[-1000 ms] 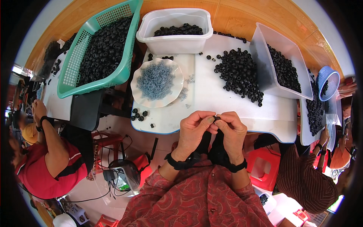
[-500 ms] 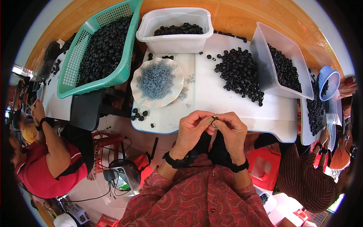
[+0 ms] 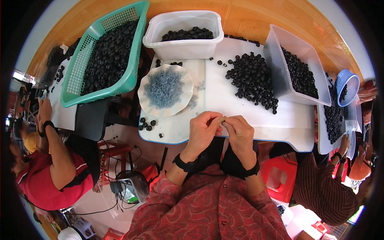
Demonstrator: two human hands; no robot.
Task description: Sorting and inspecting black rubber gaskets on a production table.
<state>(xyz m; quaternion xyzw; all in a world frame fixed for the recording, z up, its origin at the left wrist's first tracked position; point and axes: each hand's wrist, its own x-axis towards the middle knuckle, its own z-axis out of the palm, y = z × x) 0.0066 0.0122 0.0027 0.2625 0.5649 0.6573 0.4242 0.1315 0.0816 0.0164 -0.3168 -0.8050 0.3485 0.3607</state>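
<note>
Just over the table's near edge, my left hand (image 3: 201, 131) and my right hand (image 3: 241, 136) meet at the fingertips. Both are closed in a pinch, thumbs against forefingers. Whatever lies between them is hidden by the fingers. Left of my hands, a wavy-rimmed white plate (image 3: 146, 103) bears a heap of tiny bluish clear pieces (image 3: 164, 88). A few black ring-like parts (image 3: 149, 128) lie in front of the plate. Beyond my right hand, a loose pile of black round parts (image 3: 251, 78) spreads on the white table (image 3: 224, 96).
A white tub (image 3: 182, 51) of black parts stands at the back. A translucent bin (image 3: 278, 72) of them tilts at the right. A green basket (image 3: 106, 93) full of them is at the left. People sit on both sides; a red stool (image 3: 288, 164) stands at right.
My joined hands have shifted slightly up and left, and the fingertips have closed more. The small dark piece seen between them before is now hidden.
</note>
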